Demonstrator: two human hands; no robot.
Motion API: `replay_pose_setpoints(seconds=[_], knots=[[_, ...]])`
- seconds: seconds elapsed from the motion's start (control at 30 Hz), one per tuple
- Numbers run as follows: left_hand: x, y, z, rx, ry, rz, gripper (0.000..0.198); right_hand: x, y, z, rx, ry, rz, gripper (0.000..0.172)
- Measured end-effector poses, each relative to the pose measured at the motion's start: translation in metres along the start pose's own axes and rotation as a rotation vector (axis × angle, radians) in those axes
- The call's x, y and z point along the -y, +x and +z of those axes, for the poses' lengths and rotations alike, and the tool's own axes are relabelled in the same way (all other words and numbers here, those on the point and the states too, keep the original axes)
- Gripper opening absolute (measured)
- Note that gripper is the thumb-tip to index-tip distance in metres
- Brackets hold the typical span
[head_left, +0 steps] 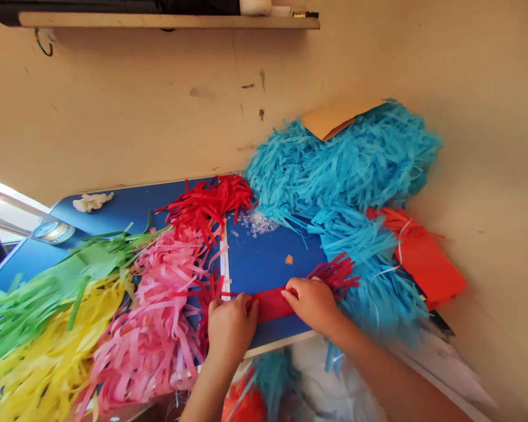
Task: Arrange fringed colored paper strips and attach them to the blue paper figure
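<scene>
A strip of red fringed paper [273, 303] lies across the near edge of the blue table [268, 264]. My left hand [231, 327] is closed on the strip's left end, fingers curled over it. Over the strip's right part sits my right hand [312, 302], its fingers curled and pressing the paper. Red fringe [334, 271] sticks out beyond my right hand. Both hands touch the same strip, a short gap of red paper showing between them.
A big heap of blue fringe [343, 170] fills the right corner, with orange paper [422, 258] beside it. Red fringe [206, 205], pink fringe [158, 316], yellow fringe [39, 346] and green fringe [48, 281] cover the left. A crumpled tissue [91, 201] lies far left. Walls close behind and right.
</scene>
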State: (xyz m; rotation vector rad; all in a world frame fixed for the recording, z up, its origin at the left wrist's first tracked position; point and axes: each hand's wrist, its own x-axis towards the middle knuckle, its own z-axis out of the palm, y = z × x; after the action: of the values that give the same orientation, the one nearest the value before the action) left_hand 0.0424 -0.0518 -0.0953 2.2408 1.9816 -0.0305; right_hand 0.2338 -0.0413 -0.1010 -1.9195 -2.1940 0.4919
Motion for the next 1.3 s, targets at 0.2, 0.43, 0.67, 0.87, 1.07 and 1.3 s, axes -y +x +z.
replay_pose_setpoints(seconds=[0.2, 0.43, 0.67, 0.87, 1.07, 1.3], knots=[[0.004, 0.002, 0.001, 0.027, -0.025, 0.013, 0.030, -0.001, 0.000, 0.004, -0.017, -0.016, 0.006, 0.014], [0.008, 0.001, 0.007, -0.340, -0.043, 0.325, 0.015, -0.016, 0.000, -0.002, -0.254, -0.083, -0.021, 0.007], [0.012, -0.005, -0.001, -0.120, -0.032, 0.586, 0.022, -0.019, -0.020, -0.018, -0.046, -0.061, -0.644, 0.009], [0.008, -0.013, -0.009, -0.115, -0.068, 0.534, 0.031, -0.025, -0.002, -0.015, -0.026, 0.010, -0.558, 0.014], [0.009, -0.007, 0.002, -0.237, -0.063, 0.481, 0.019, -0.017, -0.002, -0.020, -0.027, 0.063, -0.490, 0.010], [0.023, -0.010, 0.006, -0.302, -0.143, 0.482, 0.024, -0.030, 0.002, -0.006, 0.011, 0.009, -0.518, 0.009]])
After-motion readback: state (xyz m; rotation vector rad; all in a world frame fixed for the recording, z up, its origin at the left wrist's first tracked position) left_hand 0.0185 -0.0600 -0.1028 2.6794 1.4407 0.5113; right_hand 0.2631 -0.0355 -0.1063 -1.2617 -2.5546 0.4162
